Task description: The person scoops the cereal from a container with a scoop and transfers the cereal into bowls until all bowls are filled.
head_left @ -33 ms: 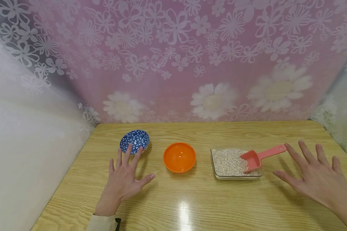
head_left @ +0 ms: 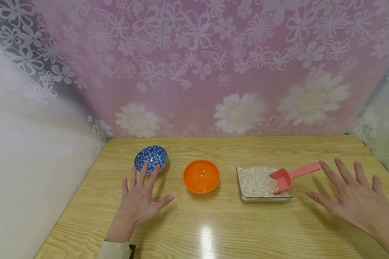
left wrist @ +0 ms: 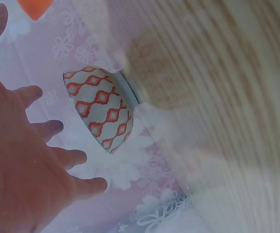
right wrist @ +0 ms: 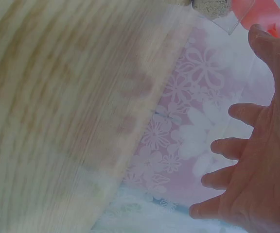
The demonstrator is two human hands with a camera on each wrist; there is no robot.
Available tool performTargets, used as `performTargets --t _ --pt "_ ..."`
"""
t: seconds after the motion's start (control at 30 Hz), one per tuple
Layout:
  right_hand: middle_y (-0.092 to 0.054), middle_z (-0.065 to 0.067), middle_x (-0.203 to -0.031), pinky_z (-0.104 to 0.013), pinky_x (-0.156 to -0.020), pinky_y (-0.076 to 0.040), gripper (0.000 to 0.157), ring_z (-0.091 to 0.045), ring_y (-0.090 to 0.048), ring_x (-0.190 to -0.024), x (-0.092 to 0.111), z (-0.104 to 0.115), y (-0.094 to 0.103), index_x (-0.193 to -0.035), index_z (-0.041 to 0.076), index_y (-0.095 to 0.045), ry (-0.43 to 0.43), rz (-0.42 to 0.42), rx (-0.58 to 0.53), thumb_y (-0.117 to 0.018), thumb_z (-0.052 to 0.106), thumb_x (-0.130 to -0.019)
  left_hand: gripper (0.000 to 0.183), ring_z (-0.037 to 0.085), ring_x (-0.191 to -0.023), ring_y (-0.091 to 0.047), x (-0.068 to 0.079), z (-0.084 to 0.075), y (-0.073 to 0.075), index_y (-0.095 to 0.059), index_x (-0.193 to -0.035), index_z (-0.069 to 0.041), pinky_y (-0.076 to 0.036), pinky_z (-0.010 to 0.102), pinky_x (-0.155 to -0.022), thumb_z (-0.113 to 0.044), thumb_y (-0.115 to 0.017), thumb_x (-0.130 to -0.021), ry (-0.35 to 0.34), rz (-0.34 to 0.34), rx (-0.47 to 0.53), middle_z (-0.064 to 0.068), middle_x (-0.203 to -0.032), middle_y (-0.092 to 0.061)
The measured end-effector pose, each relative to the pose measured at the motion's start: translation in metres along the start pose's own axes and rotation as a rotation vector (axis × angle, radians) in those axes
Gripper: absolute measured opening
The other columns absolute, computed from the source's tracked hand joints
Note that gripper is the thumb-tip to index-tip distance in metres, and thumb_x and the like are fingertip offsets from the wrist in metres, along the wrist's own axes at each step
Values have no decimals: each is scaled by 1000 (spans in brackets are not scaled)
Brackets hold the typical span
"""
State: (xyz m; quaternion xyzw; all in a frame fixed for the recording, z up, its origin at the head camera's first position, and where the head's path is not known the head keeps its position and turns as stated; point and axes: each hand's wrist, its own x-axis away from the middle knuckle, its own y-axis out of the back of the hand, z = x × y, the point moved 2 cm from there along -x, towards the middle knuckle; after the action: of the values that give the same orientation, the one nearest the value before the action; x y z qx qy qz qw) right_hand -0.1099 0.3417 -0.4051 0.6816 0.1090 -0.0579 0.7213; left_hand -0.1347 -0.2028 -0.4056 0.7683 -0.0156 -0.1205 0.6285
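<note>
At a wood-grain table, left hand and right hand splay fingers before floral cloth. Left fingertips partly block a blue-lined bowl.

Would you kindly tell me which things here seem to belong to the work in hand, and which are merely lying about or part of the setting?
Probably belonging to the work:
blue-patterned bowl, nearest the left hand
pink scoop, nearest the right hand
clear container of pale flakes
orange bowl, between the hands

Apparently just setting:
wooden table
flowered cloth
</note>
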Motion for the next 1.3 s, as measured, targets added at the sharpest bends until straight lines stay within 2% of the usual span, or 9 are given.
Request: performTargets --t 0.23,0.43,0.6,0.7,0.8,0.97,1.03,1.2,1.3 --pt "-28 -35 -159 -87 -99 -13 104 -68 -13 -144 0 -3 0 -166 24 -14 1 30 -7 -63 71 -88 98 56 -154 -14 -1 0 0 -25 -164 -29 -18 82 -113 -75 -61 -85 -11 -5 5 15 -172 -15" --pt "-40 -34 -154 -81 -94 -30 108 -64 -34 -136 -4 -1 9 -164 18 -26 68 -108 3 -71 70 -81 93 51 -154 -20 -6 -10 3 -30 -162 -32 -24 78 -113 -71 -66 -85 -48 -54 105 14 -170 -21" --pt "-51 -33 -147 -74 -95 -41 102 -57 -47 -131 -12 5 22 -155 9 -45 193 -297 -142 -81 61 -75 83 44 -148 -36 -16 -37 5 -43 -156 -25 -33 74 -111 -56 -75 -85 -169 -150 284 14 -162 -38" --pt "-51 -27 -150 -71 -94 -43 93 -52 -49 -131 -17 13 29 -153 14 -49 246 -301 -222 -86 49 -75 76 40 -139 -48 -22 -61 3 -51 -149 -20 -43 67 -107 -49 -79 -85 -281 -214 348 16 -153 -49" --pt "-53 -21 -150 -64 -93 -45 86 -50 -52 -127 -23 24 34 -149 17 -54 332 -283 -264 -90 35 -73 72 33 -134 -55 -27 -87 -2 -53 -147 -20 -51 57 -103 -47 -79 -86 -357 -224 392 11 -147 -54" --pt "-60 -15 -143 -42 -118 -37 60 -43 -56 -124 -32 39 33 -137 15 -65 496 -272 -246 -85 28 -81 71 24 -139 -50 -30 -131 -8 -46 -153 -25 -50 48 -108 -47 -75 -91 -393 -111 506 3 -152 -50" --pt "-63 -15 -139 -40 -116 -39 49 -41 -58 -122 -35 42 32 -132 14 -67 535 -274 -214 -80 31 -87 72 23 -141 -48 -30 -147 -10 -42 -155 -27 -48 48 -110 -48 -72 -94 -395 -53 541 2 -155 -47" --pt "-72 -7 -115 -48 -80 -54 36 -31 -66 -102 -41 45 33 -121 11 -73 578 -267 -165 -74 32 -92 77 21 -142 -48 -33 -179 -18 -30 -161 -32 -48 43 -111 -52 -67 -96 -356 115 582 -2 -160 -39" --pt "-67 4 -94 -34 -62 -53 28 -11 -61 -78 -43 44 33 -112 11 -75 582 -240 -157 -78 27 -89 89 21 -145 -45 -37 -192 -27 -21 -163 -33 -46 42 -114 -50 -73 -93 -287 234 626 -2 -165 -29"
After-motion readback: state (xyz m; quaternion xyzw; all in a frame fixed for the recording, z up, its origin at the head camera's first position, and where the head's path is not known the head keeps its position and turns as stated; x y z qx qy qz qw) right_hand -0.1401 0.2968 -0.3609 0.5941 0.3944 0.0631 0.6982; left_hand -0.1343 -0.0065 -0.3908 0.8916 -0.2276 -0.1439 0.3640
